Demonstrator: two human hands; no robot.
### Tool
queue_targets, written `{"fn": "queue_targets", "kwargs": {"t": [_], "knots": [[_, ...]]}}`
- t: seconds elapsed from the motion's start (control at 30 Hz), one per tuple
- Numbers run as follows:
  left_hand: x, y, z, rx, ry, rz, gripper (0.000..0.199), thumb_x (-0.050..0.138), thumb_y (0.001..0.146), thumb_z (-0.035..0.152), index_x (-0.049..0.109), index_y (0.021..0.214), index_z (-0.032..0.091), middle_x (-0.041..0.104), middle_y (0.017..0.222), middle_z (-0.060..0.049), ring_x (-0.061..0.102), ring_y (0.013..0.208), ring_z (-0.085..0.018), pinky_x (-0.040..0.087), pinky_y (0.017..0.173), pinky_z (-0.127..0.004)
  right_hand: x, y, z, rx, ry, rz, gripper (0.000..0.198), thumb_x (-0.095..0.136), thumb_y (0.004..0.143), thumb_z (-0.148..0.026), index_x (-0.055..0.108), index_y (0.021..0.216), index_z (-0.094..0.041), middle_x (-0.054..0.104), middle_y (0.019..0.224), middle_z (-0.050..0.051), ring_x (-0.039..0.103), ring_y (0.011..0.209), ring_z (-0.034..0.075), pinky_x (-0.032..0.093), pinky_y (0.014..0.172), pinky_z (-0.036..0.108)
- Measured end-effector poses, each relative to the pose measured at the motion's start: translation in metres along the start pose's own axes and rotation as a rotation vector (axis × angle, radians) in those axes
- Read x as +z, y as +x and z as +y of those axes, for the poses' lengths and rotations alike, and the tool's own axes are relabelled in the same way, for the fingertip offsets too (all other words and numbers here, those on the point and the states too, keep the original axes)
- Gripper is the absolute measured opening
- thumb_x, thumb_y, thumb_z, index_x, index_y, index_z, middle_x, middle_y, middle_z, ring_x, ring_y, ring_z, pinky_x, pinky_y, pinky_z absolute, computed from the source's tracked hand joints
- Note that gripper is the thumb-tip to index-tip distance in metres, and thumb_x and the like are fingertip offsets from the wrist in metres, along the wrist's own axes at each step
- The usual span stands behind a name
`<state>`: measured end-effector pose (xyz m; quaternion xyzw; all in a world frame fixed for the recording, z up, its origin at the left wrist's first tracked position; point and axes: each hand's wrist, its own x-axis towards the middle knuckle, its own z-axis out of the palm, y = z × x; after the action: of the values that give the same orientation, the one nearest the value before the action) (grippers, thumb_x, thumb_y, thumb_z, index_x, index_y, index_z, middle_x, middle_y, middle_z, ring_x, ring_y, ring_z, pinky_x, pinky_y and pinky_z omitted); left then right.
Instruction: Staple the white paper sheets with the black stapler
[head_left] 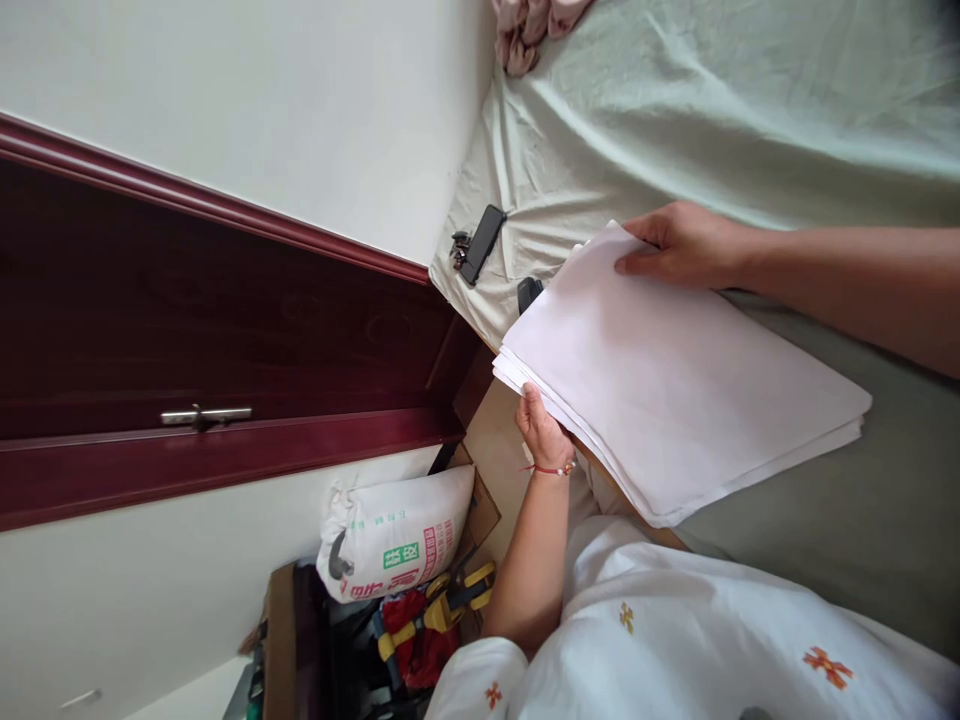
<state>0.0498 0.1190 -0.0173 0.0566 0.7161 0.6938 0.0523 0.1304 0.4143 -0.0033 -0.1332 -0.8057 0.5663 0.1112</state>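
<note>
A stack of large white paper sheets (660,380) lies slanted over the edge of the bed, its layers slightly uneven along the near edge and at the right corner. My left hand (544,430), with a red beaded string on the wrist, is closed on the stack's lower left edge; some of its fingers are hidden under the sheets. At the far upper edge, my right hand (679,245) pinches the paper, thumb on top and other fingers partly out of sight. A dark object (529,293) peeks out beside the stack's left edge.
On the pale green bed sheet (750,120) lie a black phone-like object (484,243) and a small dark item (460,248). Pink cloth (525,35) is bunched at the top. Left are a dark red door (187,300), a white printed sack (401,530) and a yellow-black tool (435,610).
</note>
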Motion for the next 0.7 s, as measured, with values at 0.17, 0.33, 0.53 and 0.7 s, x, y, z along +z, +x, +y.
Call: {"fn": "queue_targets", "kwargs": {"t": [0.17, 0.33, 0.53, 0.7], "knots": [[-0.0010, 0.0008, -0.0014, -0.008, -0.013, -0.018, 0.057, 0.080, 0.079, 0.070, 0.079, 0.099, 0.017, 0.077, 0.092, -0.006, 0.072, 0.116, -0.024, 0.055, 0.104, -0.034, 0.0005, 0.0014, 0.0007, -0.026, 0.003, -0.026, 0.025, 0.059, 0.096, -0.029, 0.074, 0.113, -0.017, 0.075, 0.102, 0.007, 0.064, 0.090, 0.020, 0.047, 0.087, 0.035], [0.0001, -0.0003, -0.0002, 0.006, -0.032, -0.003, 0.053, 0.078, 0.083, 0.065, 0.077, 0.109, 0.019, 0.079, 0.105, -0.007, 0.071, 0.116, -0.022, 0.054, 0.103, -0.032, 0.0001, 0.0015, 0.0004, -0.039, -0.027, -0.015, 0.024, 0.062, 0.096, -0.032, 0.075, 0.108, -0.017, 0.072, 0.106, 0.009, 0.061, 0.091, 0.020, 0.045, 0.090, 0.036], [-0.0012, 0.0000, 0.0001, 0.084, 0.094, -0.020, 0.046, 0.079, 0.083, 0.060, 0.069, 0.106, 0.022, 0.076, 0.107, -0.003, 0.071, 0.108, -0.019, 0.053, 0.099, -0.029, 0.0004, -0.0004, -0.0051, 0.008, -0.010, -0.039, 0.018, 0.061, 0.095, -0.028, 0.072, 0.107, -0.020, 0.073, 0.099, 0.006, 0.062, 0.087, 0.021, 0.047, 0.086, 0.038], [0.0013, -0.0016, 0.0016, 0.087, 0.066, -0.038, 0.048, 0.080, 0.084, 0.057, 0.068, 0.115, 0.023, 0.076, 0.120, -0.006, 0.071, 0.116, -0.020, 0.053, 0.104, -0.030, -0.0005, -0.0016, -0.0078, 0.048, -0.059, 0.002, 0.012, 0.064, 0.095, -0.030, 0.065, 0.099, -0.019, 0.066, 0.093, 0.006, 0.053, 0.082, 0.018, 0.040, 0.084, 0.038]]}}
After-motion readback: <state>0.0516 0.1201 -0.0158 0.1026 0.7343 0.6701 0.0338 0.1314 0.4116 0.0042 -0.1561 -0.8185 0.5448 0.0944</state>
